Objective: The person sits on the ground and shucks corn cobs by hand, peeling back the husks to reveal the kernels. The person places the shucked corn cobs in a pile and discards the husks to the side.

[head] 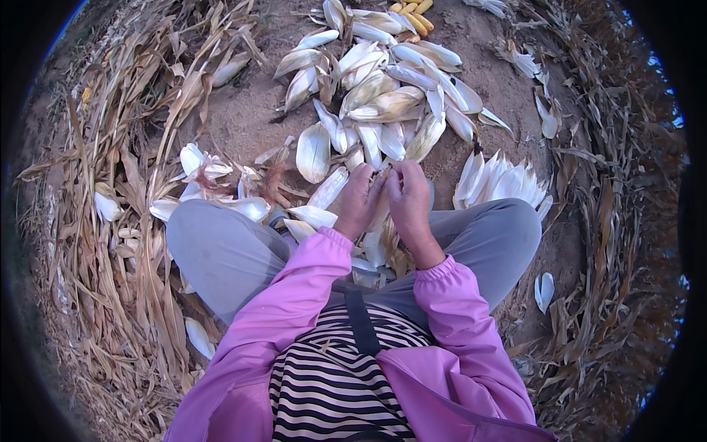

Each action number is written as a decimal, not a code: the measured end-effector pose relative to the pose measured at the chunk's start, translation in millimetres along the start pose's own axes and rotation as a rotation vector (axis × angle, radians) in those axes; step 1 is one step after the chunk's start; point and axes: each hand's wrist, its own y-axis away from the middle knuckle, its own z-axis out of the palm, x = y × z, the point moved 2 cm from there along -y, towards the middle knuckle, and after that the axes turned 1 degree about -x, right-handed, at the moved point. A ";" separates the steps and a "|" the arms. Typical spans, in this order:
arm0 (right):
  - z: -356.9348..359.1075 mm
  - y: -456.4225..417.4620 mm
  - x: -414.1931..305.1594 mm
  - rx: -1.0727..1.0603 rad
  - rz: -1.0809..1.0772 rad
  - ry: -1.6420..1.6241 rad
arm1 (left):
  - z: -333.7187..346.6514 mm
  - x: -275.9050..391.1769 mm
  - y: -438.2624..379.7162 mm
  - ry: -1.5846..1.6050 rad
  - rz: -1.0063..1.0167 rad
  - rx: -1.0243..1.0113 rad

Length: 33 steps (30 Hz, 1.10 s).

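My left hand and my right hand meet over my crossed legs, thumbs and fingertips pinched close together. Between them they grip the tip of a corn ear in its dry husk, whose lower part hangs between my wrists. My fingers cover most of the tip. Just beyond my hands lies a pile of unhusked corn ears with pale, papery husks. Loose husk leaves rest by my left wrist, and more pale husk lies in my lap.
Several bare yellow cobs lie past the pile. A bundle of white husks stands beyond my right knee. Stripped husks with reddish silk lie beyond my left knee. Dry cornstalks line the left, and more stalks line the right.
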 end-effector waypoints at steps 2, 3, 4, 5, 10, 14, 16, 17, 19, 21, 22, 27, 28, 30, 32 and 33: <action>-1.8 0.4 -5.3 0.014 -0.005 0.010 | -1.9 0.8 -0.6 0.003 0.015 0.028; -3.0 0.1 -7.9 0.022 -0.008 0.017 | -2.9 1.1 -2.1 0.006 0.026 0.050; -3.1 0.0 -8.5 0.032 -0.029 0.014 | -3.8 1.6 -2.8 0.009 0.037 0.071; -3.2 0.0 -9.0 0.042 -0.051 0.011 | -4.3 2.4 -2.3 0.031 0.037 0.072; -3.3 0.3 -6.1 0.117 -0.124 -0.008 | -9.2 9.9 -3.3 0.129 0.061 0.163; -9.3 -2.2 -3.9 0.164 -0.113 -0.017 | -14.0 9.0 -4.3 0.229 -0.014 0.204; -10.9 -4.6 -3.3 0.165 -0.115 -0.032 | -14.2 5.5 -5.3 0.279 -0.022 0.220; -11.7 -6.1 -4.1 0.160 -0.115 -0.039 | -14.5 4.2 -5.5 0.272 -0.008 0.220; -12.7 -6.9 -3.4 0.153 -0.101 -0.054 | -16.1 4.0 -6.3 0.259 0.020 0.217; -13.7 -7.4 -1.9 0.148 -0.074 -0.073 | -18.2 0.0 -5.8 0.225 -0.009 0.244; -15.3 -7.7 0.0 0.173 -0.049 -0.064 | -19.4 -1.7 -5.7 0.207 -0.023 0.258; -27.6 -12.4 16.5 0.289 0.103 -0.032 | -31.5 1.1 -13.5 0.490 -0.105 0.301; -29.5 -13.3 24.4 0.295 0.134 -0.076 | -34.7 -1.3 -14.9 0.535 -0.135 0.321; -33.0 -18.4 30.3 0.324 0.172 -0.256 | -42.2 -0.7 -17.6 0.630 -0.186 0.371; -34.5 -20.3 29.0 0.270 0.209 -0.414 | -49.5 -6.7 -18.7 0.639 -0.262 0.396; -30.6 -19.5 24.9 0.209 0.191 -0.438 | -51.8 -9.1 -19.6 0.642 -0.298 0.409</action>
